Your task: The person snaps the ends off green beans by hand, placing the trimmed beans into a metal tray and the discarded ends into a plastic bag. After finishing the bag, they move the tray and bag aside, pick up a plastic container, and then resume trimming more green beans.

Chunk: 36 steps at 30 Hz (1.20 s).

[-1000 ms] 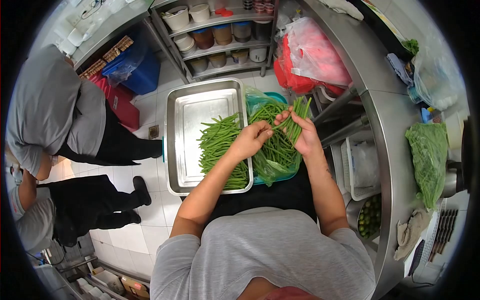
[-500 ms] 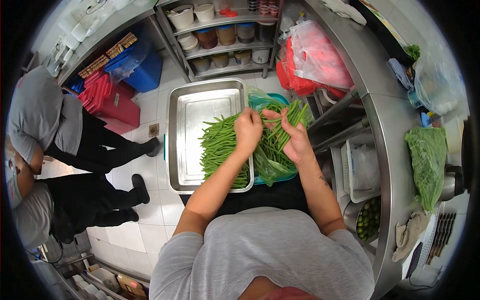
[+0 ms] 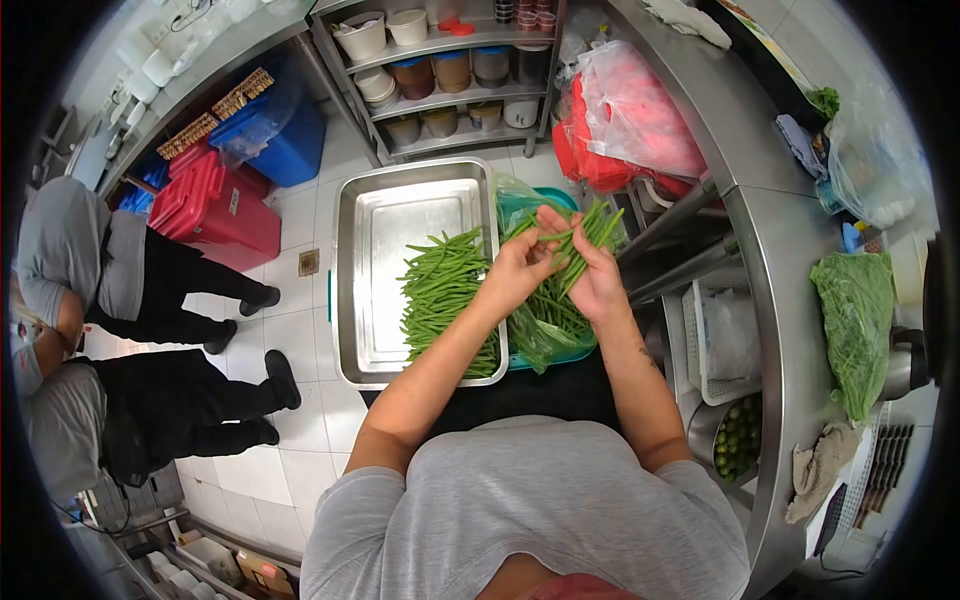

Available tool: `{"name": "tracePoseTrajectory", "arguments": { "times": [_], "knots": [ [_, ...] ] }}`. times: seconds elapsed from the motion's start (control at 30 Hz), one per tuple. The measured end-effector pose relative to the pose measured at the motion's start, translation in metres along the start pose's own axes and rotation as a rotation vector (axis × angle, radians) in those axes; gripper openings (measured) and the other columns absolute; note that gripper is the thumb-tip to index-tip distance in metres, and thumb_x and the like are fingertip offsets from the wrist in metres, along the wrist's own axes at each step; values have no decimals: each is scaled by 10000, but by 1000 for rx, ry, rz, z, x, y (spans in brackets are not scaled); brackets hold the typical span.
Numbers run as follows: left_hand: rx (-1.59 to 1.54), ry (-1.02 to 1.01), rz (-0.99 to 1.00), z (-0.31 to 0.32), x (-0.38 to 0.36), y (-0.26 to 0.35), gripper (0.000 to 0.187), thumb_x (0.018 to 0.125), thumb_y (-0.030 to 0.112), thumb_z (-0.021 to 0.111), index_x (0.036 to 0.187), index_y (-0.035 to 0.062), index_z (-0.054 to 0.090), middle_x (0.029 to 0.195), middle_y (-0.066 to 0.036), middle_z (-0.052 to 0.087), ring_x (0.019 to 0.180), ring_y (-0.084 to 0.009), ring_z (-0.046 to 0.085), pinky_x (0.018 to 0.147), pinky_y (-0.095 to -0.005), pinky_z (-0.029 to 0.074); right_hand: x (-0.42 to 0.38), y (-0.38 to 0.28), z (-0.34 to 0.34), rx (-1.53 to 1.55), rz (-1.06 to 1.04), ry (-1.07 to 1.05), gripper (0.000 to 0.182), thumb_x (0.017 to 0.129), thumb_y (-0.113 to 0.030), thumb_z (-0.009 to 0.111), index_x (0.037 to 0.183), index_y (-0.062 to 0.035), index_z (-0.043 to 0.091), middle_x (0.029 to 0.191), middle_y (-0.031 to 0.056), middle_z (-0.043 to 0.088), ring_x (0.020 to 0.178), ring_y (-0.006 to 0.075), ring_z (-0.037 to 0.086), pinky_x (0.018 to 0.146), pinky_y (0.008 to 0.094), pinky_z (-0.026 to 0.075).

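Observation:
My right hand (image 3: 598, 280) is closed around a small bunch of green beans (image 3: 603, 228), palm turned up. Against its fingers, my left hand (image 3: 517, 275) pinches at the ends of beans from that bunch; its fingertips are partly hidden. Below my left arm, a steel tray (image 3: 365, 372) has a pile of trimmed-looking green beans (image 3: 440, 290) over its right half. Under my right hand, more beans lie in an opened green plastic bag (image 3: 541, 342), which sits in a teal container (image 3: 585, 352) beside the tray.
To the left, two people (image 3: 180, 280) in grey shirts stand near red (image 3: 225, 215) and blue bins (image 3: 275, 140). A steel shelf (image 3: 455, 97) with tubs stands ahead. Along the right runs a steel counter (image 3: 775, 230) bearing a bag of leafy greens (image 3: 855, 325).
My left hand has moved slightly right and opened from a fist into a pinch at the bunch. My right fingers have shifted upward. One person at left has stepped.

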<state>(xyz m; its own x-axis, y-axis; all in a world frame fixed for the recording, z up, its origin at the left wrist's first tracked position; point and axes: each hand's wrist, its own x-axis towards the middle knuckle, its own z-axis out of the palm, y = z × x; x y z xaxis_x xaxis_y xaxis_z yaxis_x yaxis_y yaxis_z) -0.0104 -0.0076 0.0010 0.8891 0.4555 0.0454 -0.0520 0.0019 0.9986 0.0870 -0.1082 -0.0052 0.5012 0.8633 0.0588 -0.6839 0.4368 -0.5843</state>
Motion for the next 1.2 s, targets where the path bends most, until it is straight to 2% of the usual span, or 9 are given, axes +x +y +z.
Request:
{"name": "tracePoseTrajectory", "arguments": {
  "times": [0.13,0.23,0.37,0.53,0.73,0.93,1.03,1.13,1.2],
  "knots": [
    [-163,45,-74,6,-1,-3,175,808,33,623,976,-4,585,834,-16,587,754,-91,524,682,-248,434,-1,3,2,2,0,7,135,966,-189,465,1071,-106,482,1372,208,423,1284,298,398,1071,441,315],
    [-124,142,51,8,0,-13,169,809,6,591,976,-12,577,831,-30,588,757,-102,531,690,-247,438,1,6,-1,17,1,-14,136,966,-194,467,1066,-104,487,1366,208,431,1274,292,412,1066,430,323],
    [84,115,78,3,3,-21,166,837,25,578,1000,-7,573,858,-40,604,778,-109,543,701,-242,444,2,8,-2,35,8,-1,154,969,-207,462,1075,-99,491,1357,207,443,1260,287,429,1055,423,339],
    [228,66,23,-5,0,-18,153,809,37,593,949,-14,559,769,-35,567,665,-120,529,617,-261,442,1,3,-7,56,39,2,164,976,-221,450,1071,-96,497,1341,209,461,1246,288,445,1035,423,363],
    [-94,-51,-245,-8,0,-6,133,799,76,642,870,-8,567,711,-5,545,618,-76,477,552,-248,392,2,3,-6,43,27,13,162,974,-226,456,1061,-98,505,1312,209,484,1237,290,454,1026,420,372],
    [3,86,-234,-4,2,-12,134,781,80,667,823,-9,576,678,-10,528,612,-100,477,557,-258,376,2,5,-2,6,-16,20,163,966,-218,478,1065,-89,492,1280,225,500,1231,303,456,1036,424,363],
    [80,113,-147,-6,0,-8,122,763,62,671,803,-6,577,679,-29,528,620,-115,482,573,-264,391,2,6,1,-63,-54,29,171,963,-217,488,1069,-83,480,1255,237,513,1209,310,475,1031,426,367],
    [45,170,75,-5,2,-15,121,751,44,666,801,-16,573,691,-43,538,630,-128,496,597,-274,411,1,4,5,-133,-80,26,174,962,-210,492,1073,-77,469,1230,240,530,1188,310,496,1024,423,374],
    [71,190,90,-8,2,-14,122,750,35,658,809,-27,571,696,-43,542,634,-131,501,607,-277,421,1,1,6,-193,-98,30,171,964,-202,488,1074,-73,463,1217,238,540,1175,305,507,1021,420,379]
  ]
}}
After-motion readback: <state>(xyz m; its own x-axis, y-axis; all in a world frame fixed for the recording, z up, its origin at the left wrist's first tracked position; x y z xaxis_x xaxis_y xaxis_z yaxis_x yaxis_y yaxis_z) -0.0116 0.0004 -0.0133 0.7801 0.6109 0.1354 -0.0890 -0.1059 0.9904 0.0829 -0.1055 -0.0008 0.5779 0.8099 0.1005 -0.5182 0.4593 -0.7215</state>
